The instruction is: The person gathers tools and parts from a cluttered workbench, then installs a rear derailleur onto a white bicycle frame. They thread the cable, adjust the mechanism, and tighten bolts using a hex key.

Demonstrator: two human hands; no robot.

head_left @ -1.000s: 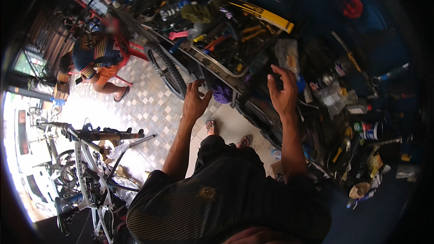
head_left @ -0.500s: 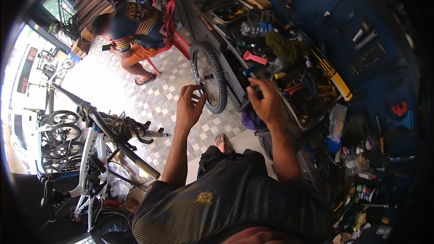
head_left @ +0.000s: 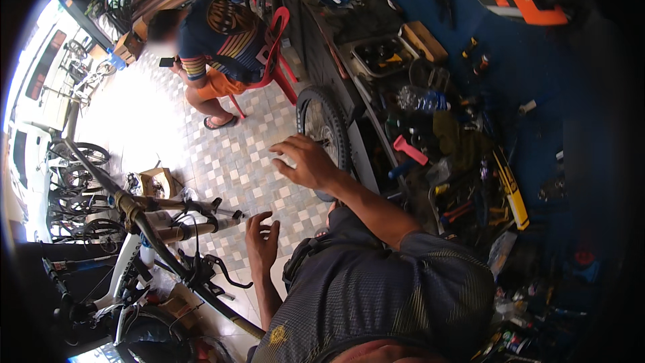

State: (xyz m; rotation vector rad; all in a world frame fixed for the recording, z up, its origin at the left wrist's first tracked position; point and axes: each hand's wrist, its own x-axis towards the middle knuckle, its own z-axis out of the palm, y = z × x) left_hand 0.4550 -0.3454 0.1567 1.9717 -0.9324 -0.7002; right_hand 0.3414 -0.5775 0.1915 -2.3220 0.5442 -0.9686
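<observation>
My right hand (head_left: 308, 163) reaches across to the left over the tiled floor, fingers apart and bent, with nothing seen in it. Behind its wrist stands a bicycle wheel (head_left: 341, 128) with a knobbly black tyre, leaning by the workbench. Lower and to the left, my left hand (head_left: 261, 240) is raised with fingers parted, also holding nothing that I can see. Nearest to it is the fork (head_left: 211, 226) of a white bicycle frame (head_left: 119, 270), a small gap away. The frame's dark handlebar (head_left: 158, 242) slants down toward my left forearm.
A seated person (head_left: 225, 40) on a red chair (head_left: 279, 33) holds a phone, far left. Along the right runs a cluttered workbench with a pink-handled tool (head_left: 410, 150), a yellow tool (head_left: 512, 191) and a metal tray (head_left: 379, 56). An open cardboard box (head_left: 158, 183) stands behind the fork.
My body has turned left. The right hand has swung left from the workbench side across the wheel; the left hand has moved lower and nearer the fork.
</observation>
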